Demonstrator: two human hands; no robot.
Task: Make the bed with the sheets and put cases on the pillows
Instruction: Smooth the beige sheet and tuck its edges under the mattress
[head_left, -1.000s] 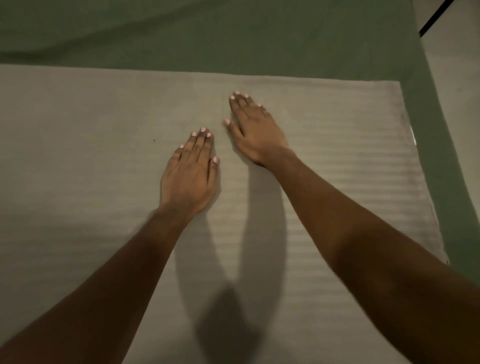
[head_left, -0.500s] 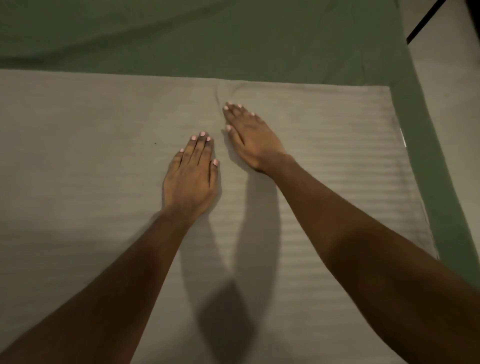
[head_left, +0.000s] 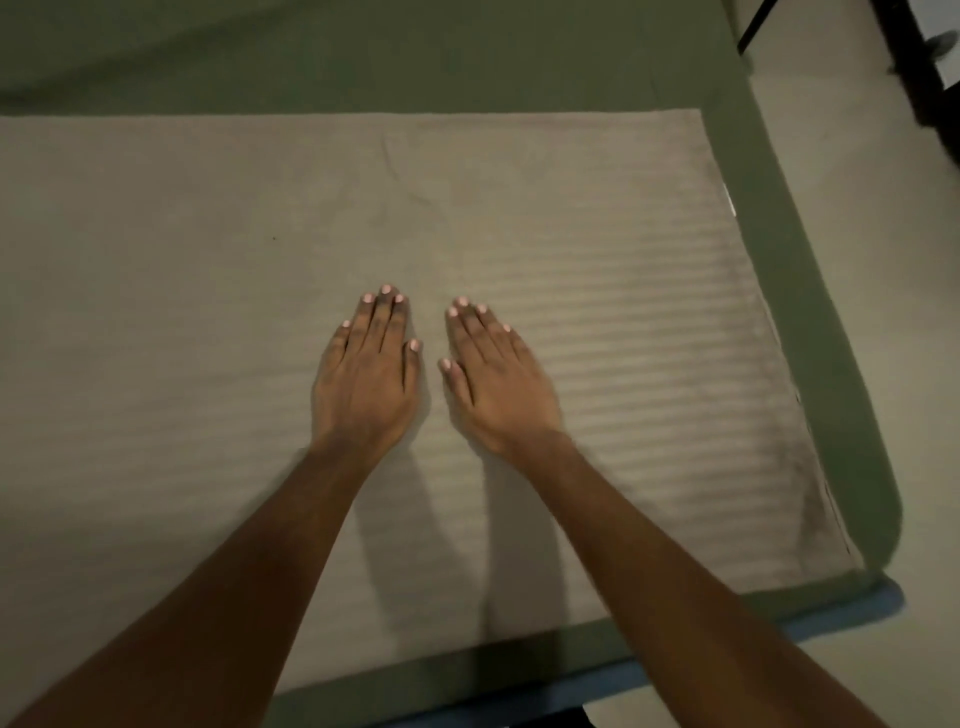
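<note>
A beige striped sheet (head_left: 597, 249) lies spread flat over the bed, on top of a green sheet (head_left: 415, 57) that shows beyond its far edge and along its right side. My left hand (head_left: 366, 379) rests palm down on the beige sheet with straight fingers. Beside it, a small gap away, my right hand (head_left: 498, 384) lies flat the same way. A few faint creases sit in the beige sheet just beyond my fingertips. No pillows are in view.
The bed's near right corner (head_left: 878, 571) shows a strip of blue mattress edge under the green sheet. Pale floor (head_left: 883, 260) runs along the right side. Dark legs of some stand (head_left: 909, 62) are at the top right.
My right hand has slid back toward me and now lies level with my left hand. The view has pulled back, bringing the bed's near edge and corner into sight.
</note>
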